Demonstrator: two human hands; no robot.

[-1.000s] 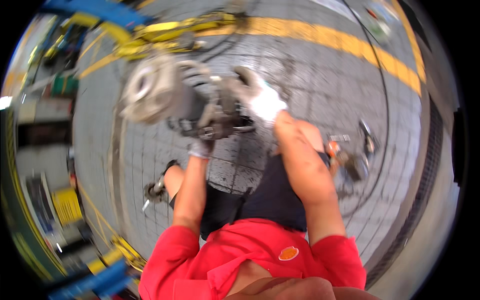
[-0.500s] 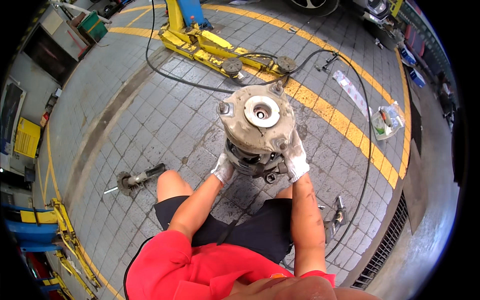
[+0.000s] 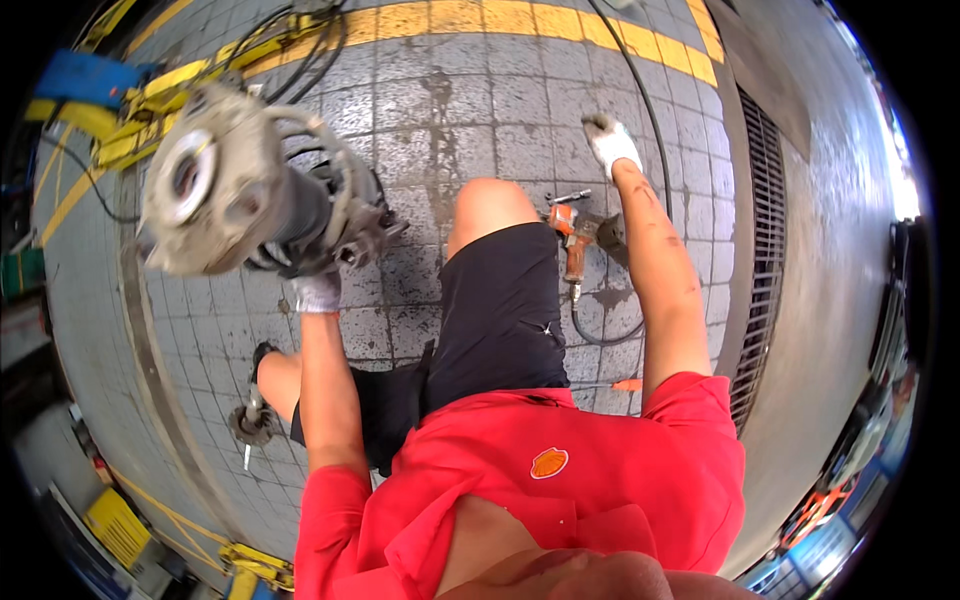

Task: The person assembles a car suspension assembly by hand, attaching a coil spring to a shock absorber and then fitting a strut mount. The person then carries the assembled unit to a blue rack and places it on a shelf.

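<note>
My left hand [image 3: 318, 290], in a white glove, holds a strut assembly [image 3: 318, 205] up on the left. Its round, dirty top mount [image 3: 215, 180] tilts toward me, and the coil spring shows behind it. The strut hides most of the left fingers. My right hand [image 3: 612, 143], also gloved, is out to the right, away from the strut. Its fingers are loosely bent and nothing shows in them. Nearest to it on the floor lie an orange impact wrench [image 3: 574, 245] and a small metal socket tool [image 3: 570, 197].
A dark tool part [image 3: 612, 240] lies beside the wrench, whose air hose [image 3: 605, 342] curves over the tiles. An orange-handled tool [image 3: 627, 385] is by my right side. A shock absorber [image 3: 252, 424] lies at left. Yellow lift arms [image 3: 150, 125] stand far left; a drain grate [image 3: 765, 250] runs along the right.
The strut assembly has moved left in my left hand and tipped over. My right hand has let go of it and swung out right. My view has turned toward the right.
</note>
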